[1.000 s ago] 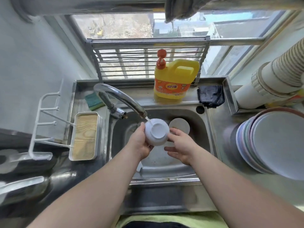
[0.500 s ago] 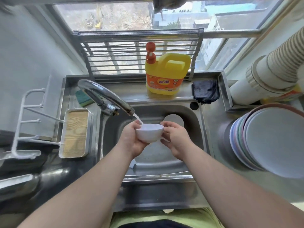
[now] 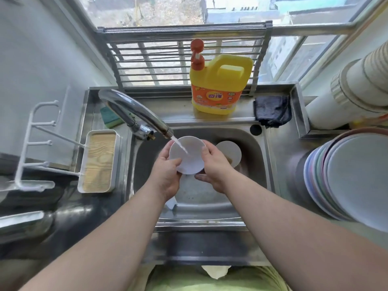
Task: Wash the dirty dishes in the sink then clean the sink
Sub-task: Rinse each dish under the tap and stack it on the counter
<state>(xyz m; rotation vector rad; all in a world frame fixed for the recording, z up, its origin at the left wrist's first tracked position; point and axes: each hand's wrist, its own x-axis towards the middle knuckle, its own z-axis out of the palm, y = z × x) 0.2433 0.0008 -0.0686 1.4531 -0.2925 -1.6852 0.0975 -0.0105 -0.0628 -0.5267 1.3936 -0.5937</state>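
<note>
Water from the faucet [image 3: 134,114] runs into the white bowl [image 3: 186,156] I hold over the sink [image 3: 252,156]. Left hand [image 3: 168,175] and right hand [image 3: 214,164] grip its opposite rims; 1 dirty dish [image 3: 230,153] lies near the sink's back edge.

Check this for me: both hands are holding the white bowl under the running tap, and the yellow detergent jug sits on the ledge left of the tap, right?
Not quite. The head view shows the yellow detergent jug right of the tap, not left. The rest holds: the left hand and right hand hold the white bowl under running water.
</note>
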